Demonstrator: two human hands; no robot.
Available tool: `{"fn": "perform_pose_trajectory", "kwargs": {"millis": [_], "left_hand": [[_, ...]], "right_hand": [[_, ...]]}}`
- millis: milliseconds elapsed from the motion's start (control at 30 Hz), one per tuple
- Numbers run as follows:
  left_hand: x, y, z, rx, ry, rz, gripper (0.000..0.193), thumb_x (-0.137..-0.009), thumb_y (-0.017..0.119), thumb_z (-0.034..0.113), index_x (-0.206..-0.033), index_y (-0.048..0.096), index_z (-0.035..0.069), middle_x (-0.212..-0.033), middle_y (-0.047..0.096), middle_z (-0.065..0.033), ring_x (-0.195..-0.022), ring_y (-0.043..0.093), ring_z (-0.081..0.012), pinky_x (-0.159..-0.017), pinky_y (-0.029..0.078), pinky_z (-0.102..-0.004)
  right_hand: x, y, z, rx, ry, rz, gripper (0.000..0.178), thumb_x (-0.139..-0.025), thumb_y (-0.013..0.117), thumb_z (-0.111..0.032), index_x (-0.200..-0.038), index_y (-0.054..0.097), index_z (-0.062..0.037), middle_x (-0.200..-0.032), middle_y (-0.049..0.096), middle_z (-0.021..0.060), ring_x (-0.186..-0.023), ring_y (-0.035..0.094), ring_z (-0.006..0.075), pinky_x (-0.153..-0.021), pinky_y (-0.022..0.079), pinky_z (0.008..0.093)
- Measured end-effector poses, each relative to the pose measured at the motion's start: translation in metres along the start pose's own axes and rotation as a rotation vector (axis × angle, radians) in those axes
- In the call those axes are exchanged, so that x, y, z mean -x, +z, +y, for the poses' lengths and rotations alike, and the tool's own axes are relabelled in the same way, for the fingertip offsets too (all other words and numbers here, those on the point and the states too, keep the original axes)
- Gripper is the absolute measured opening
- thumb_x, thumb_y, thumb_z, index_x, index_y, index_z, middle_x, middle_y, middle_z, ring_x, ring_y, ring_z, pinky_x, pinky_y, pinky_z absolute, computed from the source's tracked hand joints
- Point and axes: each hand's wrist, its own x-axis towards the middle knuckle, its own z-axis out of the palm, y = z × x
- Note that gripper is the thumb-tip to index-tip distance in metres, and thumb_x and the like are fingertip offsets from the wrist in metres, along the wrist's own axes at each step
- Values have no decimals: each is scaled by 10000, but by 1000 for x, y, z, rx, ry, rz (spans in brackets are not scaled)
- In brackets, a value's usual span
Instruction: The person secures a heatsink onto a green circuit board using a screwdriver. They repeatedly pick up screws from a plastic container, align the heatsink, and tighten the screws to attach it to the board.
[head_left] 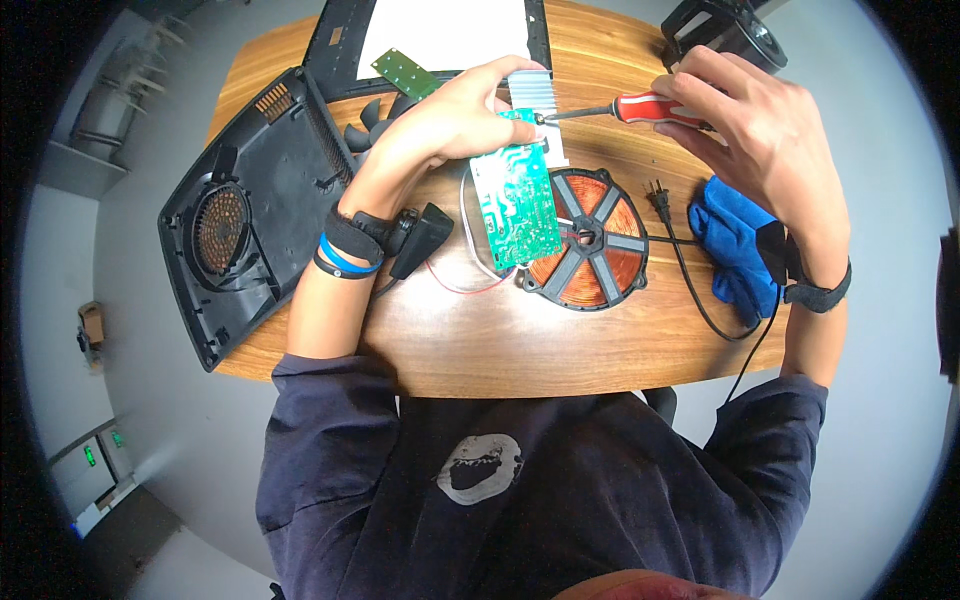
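My left hand (pixel 458 115) is closed on a green circuit board (pixel 516 205), gripping its far end beside a silver finned heat sink (pixel 533 90). In my right hand (pixel 745 112) is a screwdriver (pixel 645 107) with a red handle, its shaft pointing left. The tip meets a small dark part at the board's far right corner; whether it sits in a screw is too small to tell. A round copper induction coil (pixel 605 285) with dark spokes lies partly under the board's right side. Thin white and red wires run from the board's near end.
At left lies a black plastic housing (pixel 270 230) with a round vent. A black fan (pixel 367 125) and a small green board (pixel 405 72) lie beyond my left wrist. Right of the coil are a plugged cord (pixel 690 270) and a blue cloth (pixel 735 235). A black-framed panel (pixel 440 35) lies at the back.
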Motion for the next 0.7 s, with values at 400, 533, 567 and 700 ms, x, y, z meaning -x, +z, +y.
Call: {"fn": "perform_pose_trajectory", "kwargs": {"millis": [400,533,567,700], "left_hand": [[-1,2,0,-46,19,14,746,-894,772,40,-1575,487,145,-917,741,-69,-813,688,-113,-712,562,-288],[-2,3,-1,-82,7,24,737,-897,786,58,-1567,492,144,-910,739,-66,-817,686,-113,-716,563,-295],[-3,3,-1,-87,6,22,734,-898,791,63,-1564,494,143,-909,739,-66,-818,685,-114,-718,564,-296],[-4,3,-1,-86,-1,18,725,-898,800,75,-1555,499,138,-907,738,-68,-817,687,-119,-718,565,-296]], "right_hand": [[-11,0,-7,56,-35,-46,318,-824,832,-181,-1114,711,-129,-1034,645,3,-904,684,207,-712,595,358],[-21,-7,-12,30,-89,14,270,-837,813,-162,-1090,729,-121,-1085,642,12,-930,671,213,-751,599,361],[-23,-9,-13,19,-105,37,254,-839,808,-158,-1078,733,-118,-1095,641,16,-935,669,216,-759,599,362],[-31,-15,-11,-28,-192,94,305,-861,787,-150,-1149,698,-107,-1149,652,44,-947,680,248,-776,592,385]]}}
